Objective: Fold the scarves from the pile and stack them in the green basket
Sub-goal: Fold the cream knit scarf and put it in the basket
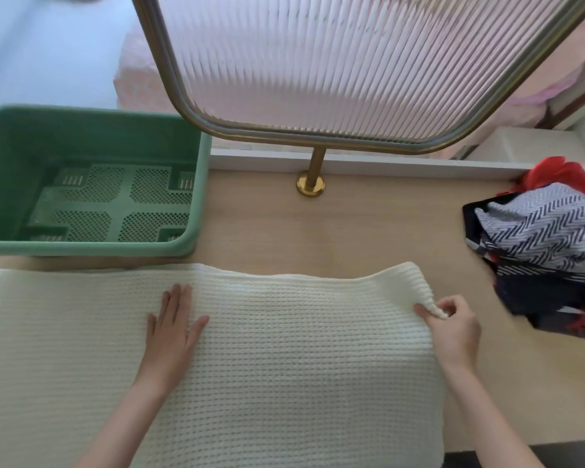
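A cream knitted scarf (284,349) lies spread flat across the near part of the wooden table (368,231). My left hand (173,329) rests palm down on its middle with straight fingers. At the scarf's right edge my right hand (450,325) pinches a fold of the knit, lifting it slightly. The green basket (190,244) stands at the back left with nothing in it. A pile of scarves (547,251) in herringbone, dark blue and red sits at the right edge.
A ribbed glass screen in a brass frame (318,136) stands on a brass post (313,177) at the back of the table, overhanging the basket's right corner. A white ledge (402,165) runs behind it.
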Action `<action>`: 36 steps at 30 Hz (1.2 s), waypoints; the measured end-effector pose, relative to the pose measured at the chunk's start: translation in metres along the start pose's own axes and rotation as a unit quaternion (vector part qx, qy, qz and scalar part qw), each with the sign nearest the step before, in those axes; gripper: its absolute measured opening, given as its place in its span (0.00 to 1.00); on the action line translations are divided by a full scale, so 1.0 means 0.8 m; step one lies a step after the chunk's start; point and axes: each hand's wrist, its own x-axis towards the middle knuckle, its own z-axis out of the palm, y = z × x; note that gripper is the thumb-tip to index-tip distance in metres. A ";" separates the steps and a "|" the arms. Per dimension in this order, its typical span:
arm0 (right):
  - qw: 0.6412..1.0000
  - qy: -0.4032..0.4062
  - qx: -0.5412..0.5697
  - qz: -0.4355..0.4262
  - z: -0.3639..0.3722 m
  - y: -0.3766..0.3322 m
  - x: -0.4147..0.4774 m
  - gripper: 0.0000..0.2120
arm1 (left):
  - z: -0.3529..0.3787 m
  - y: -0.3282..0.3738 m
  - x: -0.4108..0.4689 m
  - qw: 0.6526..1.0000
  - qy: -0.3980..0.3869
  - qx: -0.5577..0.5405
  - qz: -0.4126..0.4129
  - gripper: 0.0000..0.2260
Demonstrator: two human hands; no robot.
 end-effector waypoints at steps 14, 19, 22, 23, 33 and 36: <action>0.883 -0.304 0.219 0.283 0.010 0.024 0.009 0.15 | -0.015 0.002 -0.002 0.996 -0.011 -0.088 0.006 0.24; 0.833 -0.467 0.199 0.219 0.018 0.017 0.011 0.35 | -0.009 -0.001 0.002 0.997 -0.020 -0.070 -0.002 0.25; 0.862 -0.457 0.139 0.168 0.044 0.000 -0.007 0.27 | -0.007 -0.001 0.002 0.997 -0.019 -0.069 -0.001 0.25; 0.876 -0.441 0.127 0.147 0.053 -0.004 -0.015 0.23 | -0.007 -0.001 0.001 0.997 -0.018 -0.070 0.000 0.25; 0.965 -0.237 0.111 -0.002 0.049 -0.019 -0.035 0.04 | -0.009 -0.003 0.004 0.997 -0.013 -0.078 0.005 0.24; 0.968 -0.195 0.153 0.038 0.028 -0.009 -0.013 0.06 | -0.008 -0.003 0.004 0.997 -0.015 -0.076 0.003 0.24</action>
